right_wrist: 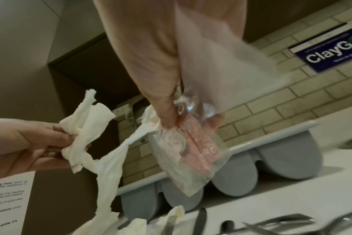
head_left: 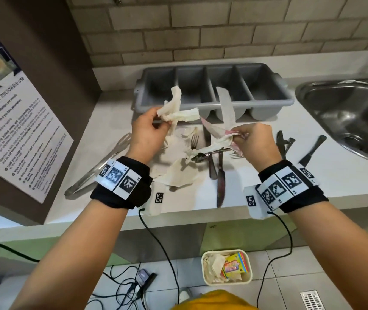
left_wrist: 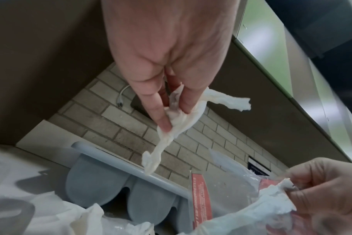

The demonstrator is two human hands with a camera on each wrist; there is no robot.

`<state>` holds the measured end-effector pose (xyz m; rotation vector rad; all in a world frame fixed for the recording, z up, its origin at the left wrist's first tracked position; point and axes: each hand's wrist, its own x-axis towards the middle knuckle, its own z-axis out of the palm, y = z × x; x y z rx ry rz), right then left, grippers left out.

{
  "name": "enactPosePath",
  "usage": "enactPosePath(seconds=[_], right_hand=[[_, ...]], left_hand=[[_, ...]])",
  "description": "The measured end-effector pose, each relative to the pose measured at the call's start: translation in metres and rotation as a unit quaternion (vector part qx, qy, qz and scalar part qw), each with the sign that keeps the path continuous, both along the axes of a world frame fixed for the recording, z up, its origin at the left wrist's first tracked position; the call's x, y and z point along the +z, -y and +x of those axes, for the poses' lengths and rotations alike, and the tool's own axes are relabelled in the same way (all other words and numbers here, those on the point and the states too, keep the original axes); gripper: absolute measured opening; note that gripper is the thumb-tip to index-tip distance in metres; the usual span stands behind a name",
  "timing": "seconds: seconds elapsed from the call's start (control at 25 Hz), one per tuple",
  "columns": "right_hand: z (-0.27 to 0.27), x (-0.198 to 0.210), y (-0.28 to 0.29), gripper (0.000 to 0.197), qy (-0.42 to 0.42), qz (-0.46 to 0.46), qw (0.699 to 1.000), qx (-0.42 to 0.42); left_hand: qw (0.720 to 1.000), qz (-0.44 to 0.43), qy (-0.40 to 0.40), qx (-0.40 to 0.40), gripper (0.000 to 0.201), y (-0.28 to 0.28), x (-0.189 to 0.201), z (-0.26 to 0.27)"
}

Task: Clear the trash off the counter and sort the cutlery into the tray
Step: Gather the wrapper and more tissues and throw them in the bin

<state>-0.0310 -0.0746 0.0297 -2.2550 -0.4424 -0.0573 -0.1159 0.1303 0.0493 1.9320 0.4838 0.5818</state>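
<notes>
My left hand (head_left: 160,117) is raised above the counter and pinches a crumpled white tissue (head_left: 176,110), seen close in the left wrist view as tissue (left_wrist: 177,125) between thumb and fingers. My right hand (head_left: 243,136) grips a clear wrapper with red print (head_left: 212,128) together with a tissue strip (head_left: 227,106); the right wrist view shows the wrapper (right_wrist: 187,155) hanging from it. Behind both hands stands the grey four-compartment cutlery tray (head_left: 268,104), nothing visible inside it. Below the hands lie a fork (head_left: 193,139), a spoon (head_left: 212,168), a knife (head_left: 220,182) and more tissue (head_left: 178,173).
Metal tongs (head_left: 98,168) lie at the counter's left, black plastic cutlery (head_left: 282,142) and a black knife (head_left: 313,151) to the right. A steel sink (head_left: 346,113) is at far right. On the floor, a small bin (head_left: 203,269) holds trash. A microwave notice (head_left: 10,113) hangs left.
</notes>
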Motion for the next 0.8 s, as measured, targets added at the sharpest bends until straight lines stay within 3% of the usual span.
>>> enactPosePath(seconds=[0.28, 0.44, 0.64, 0.8], right_hand=[[-0.015, 0.009, 0.07, 0.026, -0.017, 0.097, 0.995, -0.005], [-0.034, 0.005, 0.114, 0.028, -0.01, 0.146, 0.989, 0.019], [-0.06, -0.029, 0.176, 0.043, -0.035, 0.173, 0.983, 0.04], [-0.085, -0.073, 0.223, 0.045, -0.067, 0.168, 0.982, 0.05]], left_hand=[[0.999, 0.04, 0.032, -0.009, 0.027, 0.067, 0.01, -0.01], [0.996, 0.03, 0.072, -0.054, 0.028, 0.125, 0.004, -0.025], [0.995, 0.001, 0.069, -0.072, 0.037, 0.201, -0.038, -0.06], [0.988, 0.004, 0.026, -0.151, 0.035, 0.238, -0.087, -0.09]])
